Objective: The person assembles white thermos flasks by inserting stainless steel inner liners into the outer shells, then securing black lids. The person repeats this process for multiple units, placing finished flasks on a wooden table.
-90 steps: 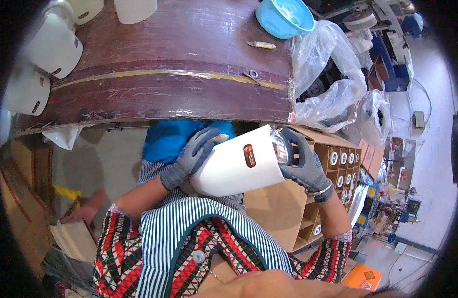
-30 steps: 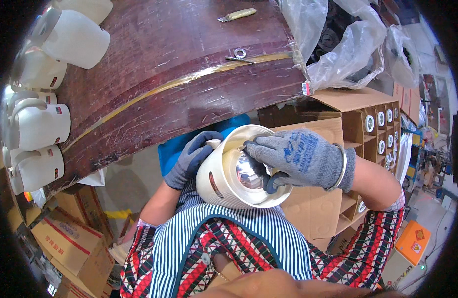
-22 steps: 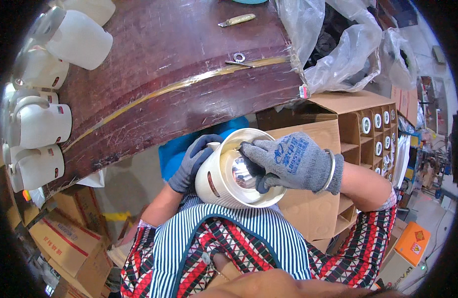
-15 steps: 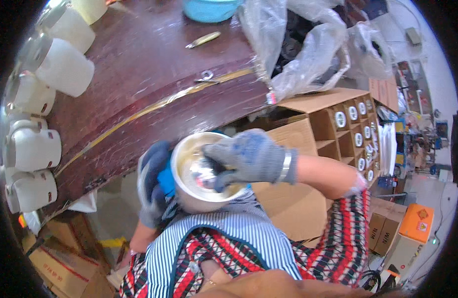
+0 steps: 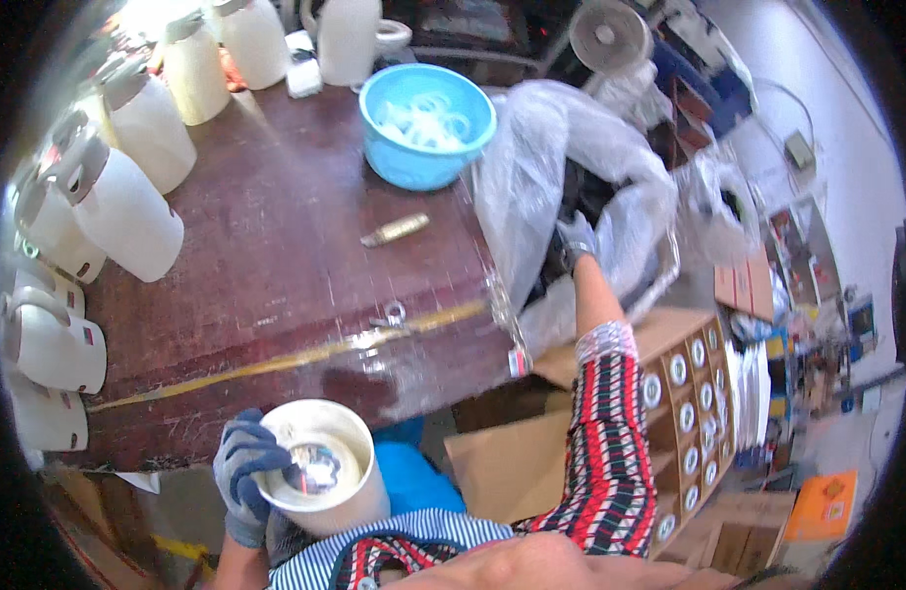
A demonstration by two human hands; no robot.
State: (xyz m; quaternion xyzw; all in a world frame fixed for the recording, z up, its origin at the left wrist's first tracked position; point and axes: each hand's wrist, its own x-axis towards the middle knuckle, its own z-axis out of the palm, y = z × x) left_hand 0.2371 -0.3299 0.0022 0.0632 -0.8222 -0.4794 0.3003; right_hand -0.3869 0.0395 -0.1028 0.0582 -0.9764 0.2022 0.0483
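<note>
Seemingly light and stiff, the white plastic jug body (image 5: pixel 320 470) sits in the person's lap area, low in the view just below the near edge of the table, its open round mouth facing up with a shiny lining inside. The gloved left hand (image 5: pixel 244 472) wraps its left side, fingers hooked over the rim, clamped on it. Judged from its smooth, glossy wall, it could slip in a loose grip; the rim and the curved side look like the safest places to hold, and the reflective lining may be fragile.

The right hand (image 5: pixel 577 236), also gloved, is stretched far away to the right, reaching into a large clear plastic bag (image 5: pixel 581 187); whether its fingers have closed on anything cannot be told, since the bag's folds hide them. The hands are well apart.

The dark red-brown wooden table (image 5: pixel 276 265) bears a blue bowl (image 5: pixel 428 123) of pale rings, a small knife-like tool (image 5: pixel 395 230), and a row of white jugs (image 5: pixel 128 211) along its left and far edges. To the right, a cardboard box with compartments (image 5: pixel 699 393) holds round caps, and more cartons stand on the workshop floor beyond.
</note>
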